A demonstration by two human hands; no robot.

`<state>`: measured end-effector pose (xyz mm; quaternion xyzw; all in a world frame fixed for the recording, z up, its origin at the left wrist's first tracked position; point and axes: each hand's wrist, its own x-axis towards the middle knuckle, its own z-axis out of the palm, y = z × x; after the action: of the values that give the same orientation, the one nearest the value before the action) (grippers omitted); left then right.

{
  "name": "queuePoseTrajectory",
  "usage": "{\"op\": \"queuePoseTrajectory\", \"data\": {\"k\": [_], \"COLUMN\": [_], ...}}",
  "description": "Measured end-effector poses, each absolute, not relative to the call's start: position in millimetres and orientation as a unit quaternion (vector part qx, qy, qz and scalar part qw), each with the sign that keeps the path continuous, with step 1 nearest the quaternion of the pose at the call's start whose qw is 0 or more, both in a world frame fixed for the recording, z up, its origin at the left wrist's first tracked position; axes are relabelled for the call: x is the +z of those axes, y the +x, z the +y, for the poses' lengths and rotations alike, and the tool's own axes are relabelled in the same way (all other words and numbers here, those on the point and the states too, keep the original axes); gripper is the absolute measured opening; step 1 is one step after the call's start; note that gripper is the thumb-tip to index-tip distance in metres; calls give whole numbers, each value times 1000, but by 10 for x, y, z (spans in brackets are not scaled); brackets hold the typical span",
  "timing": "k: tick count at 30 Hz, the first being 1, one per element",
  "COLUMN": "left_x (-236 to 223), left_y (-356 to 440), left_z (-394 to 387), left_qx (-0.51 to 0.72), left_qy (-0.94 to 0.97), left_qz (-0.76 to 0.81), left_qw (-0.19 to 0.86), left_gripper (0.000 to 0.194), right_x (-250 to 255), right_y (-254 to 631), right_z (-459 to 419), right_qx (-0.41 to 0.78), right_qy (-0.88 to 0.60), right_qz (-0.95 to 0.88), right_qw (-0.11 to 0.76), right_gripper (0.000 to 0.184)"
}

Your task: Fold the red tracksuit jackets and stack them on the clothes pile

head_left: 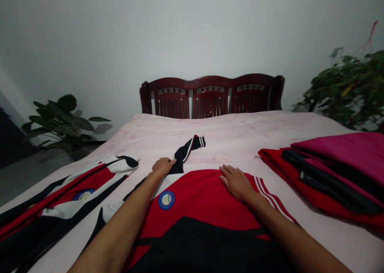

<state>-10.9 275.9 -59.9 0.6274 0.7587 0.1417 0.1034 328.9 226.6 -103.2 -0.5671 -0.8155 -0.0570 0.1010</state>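
A red, black and white sports jacket [198,209] lies spread on the bed in front of me, a round badge on its chest. My left hand [163,166] is closed in a pinch on the base of its black sleeve [188,149], which stretches away toward the headboard. My right hand [236,181] lies flat with fingers out on the jacket's red shoulder area, holding nothing.
A second matching jacket [66,197] lies at the left of the pink-sheeted bed [240,137]. A stack of folded red, black and magenta clothes [333,173] sits at the right. Beyond are a dark wooden headboard [211,95] and potted plants on the left [61,123] and right [351,89].
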Motion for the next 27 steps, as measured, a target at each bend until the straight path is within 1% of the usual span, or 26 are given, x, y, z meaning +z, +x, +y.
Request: {"op": "queuePoseTrajectory", "data": {"k": [4,7,10,12,14,15,17,19,21,23,25,27], "left_x": [-554,-469,-413,-397,-375,-359,-322,-303,-319,-365,-418,-449], "left_y": [158,315,459,488,407,320,76,-194,-403,-500,-504,-482], "left_z": [2899,2778,2445,2185,1979,1915,1866,1887,1912,1889,1817,1731], "left_qx": [137,166,176,156,171,195,225,194,136,111,113,135], "left_qy": [639,674,756,832,868,865,810,740,706,718,743,756], "left_qz": [752,718,630,528,453,449,534,638,686,667,627,605], "left_qw": [89,52,39,73,107,110,93,85,114,164,206,211], "left_gripper": [40,38,35,28,31,35,39,45,46,40,35,31], "right_x": [-1030,-1020,-1008,-1001,-980,-956,-873,-746,-605,-497,-452,-461], "right_y": [3278,3256,3259,3281,3295,3284,3199,3006,2723,2410,2142,1964], "right_z": [2265,2263,2259,2256,2257,2262,2293,2364,2482,2637,2800,2948], "right_qx": [-57,-56,-47,-33,-14,-5,12,42,93,142,178,213], "right_qy": [-572,-574,-572,-571,-586,-596,-604,-590,-581,-592,-613,-630], "right_qz": [-811,-808,-808,-804,-785,-772,-756,-765,-771,-757,-733,-708], "right_qw": [109,117,136,160,200,222,252,255,245,238,235,238], "right_gripper": [53,52,51,47,45,45,44,43,41,40,45,47]}}
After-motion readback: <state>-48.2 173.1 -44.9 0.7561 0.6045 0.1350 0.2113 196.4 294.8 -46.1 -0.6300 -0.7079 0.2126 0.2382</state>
